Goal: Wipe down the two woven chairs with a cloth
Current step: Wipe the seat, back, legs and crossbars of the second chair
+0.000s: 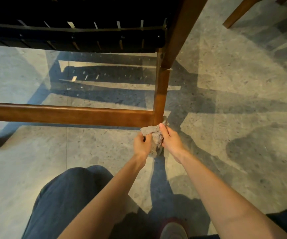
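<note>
**Fingers (pixel 140 138) curled tight on the cloth (pixel 154 134) at the foot of the chair leg (pixel 161 94)**

The left hand (pixel 142 144) grips the lower, hanging part of the grey cloth, its fingers folded round the bunch. The right hand (pixel 171 140) pinches the upper part, with the thumb laid along the top and pressing the fabric against the base of the wooden leg, just where the low side rail (pixel 70 114) joins it. Neither hand is open, and both hold this one cloth and nothing else.

The two-handed hold looks meant to wrap the cloth about the post, so the wood can be rubbed on more than one face instead of dabbed from the front. Whether the cloth passes fully behind the leg cannot be told, since the leg and the right hand hide that side.

The cloth touches the lowest part of the leg and the corner of the rail, close above the speckled stone floor (pixel 225 83). The person is down low, probably to reach this joint: a knee in dark trousers (pixel 61 195) shows at lower left and a shoe (pixel 173 230) at the bottom edge.

The woven seat (pixel 70 18) of dark straps hangs above, and neither hand touches it. A leg of the second chair (pixel 239 12) stands well apart at the upper right; nothing shows whether it has been wiped.
</note>
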`<action>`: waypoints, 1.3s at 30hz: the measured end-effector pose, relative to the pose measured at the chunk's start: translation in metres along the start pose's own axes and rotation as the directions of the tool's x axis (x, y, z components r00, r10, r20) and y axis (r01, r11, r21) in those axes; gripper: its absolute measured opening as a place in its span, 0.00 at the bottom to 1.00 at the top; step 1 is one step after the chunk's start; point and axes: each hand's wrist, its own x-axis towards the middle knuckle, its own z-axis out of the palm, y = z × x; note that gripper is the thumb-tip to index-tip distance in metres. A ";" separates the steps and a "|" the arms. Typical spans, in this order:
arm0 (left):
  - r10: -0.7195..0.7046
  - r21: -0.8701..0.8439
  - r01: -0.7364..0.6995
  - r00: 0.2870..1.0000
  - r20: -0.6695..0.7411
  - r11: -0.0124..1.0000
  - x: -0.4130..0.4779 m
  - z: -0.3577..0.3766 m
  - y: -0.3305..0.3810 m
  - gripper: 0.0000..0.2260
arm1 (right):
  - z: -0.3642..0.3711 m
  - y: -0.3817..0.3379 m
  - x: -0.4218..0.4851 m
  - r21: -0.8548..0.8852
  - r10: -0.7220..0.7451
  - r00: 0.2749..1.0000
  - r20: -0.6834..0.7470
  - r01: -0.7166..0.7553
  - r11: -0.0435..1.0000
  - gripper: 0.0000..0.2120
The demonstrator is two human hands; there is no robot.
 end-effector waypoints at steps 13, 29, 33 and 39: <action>-0.036 0.190 0.023 0.997 0.062 0.982 -0.032 -0.040 0.022 0.04 | -0.013 -0.030 -0.021 -0.357 -0.071 0.985 -0.157 0.011 0.934 0.19; 0.533 0.702 -0.471 0.832 0.154 0.534 0.019 -0.114 0.104 0.13 | 0.024 -0.154 -0.014 -0.821 -0.214 0.972 0.094 0.197 0.536 0.14; 0.470 0.866 -0.457 0.821 0.323 0.203 0.033 -0.120 0.100 0.21 | 0.024 -0.163 -0.009 -0.927 -0.162 0.975 0.152 0.198 0.318 0.08; 0.395 0.886 -0.463 0.811 0.432 -0.020 0.041 -0.142 0.105 0.29 | 0.050 -0.148 -0.015 -0.837 -0.471 0.762 0.444 0.540 0.086 0.11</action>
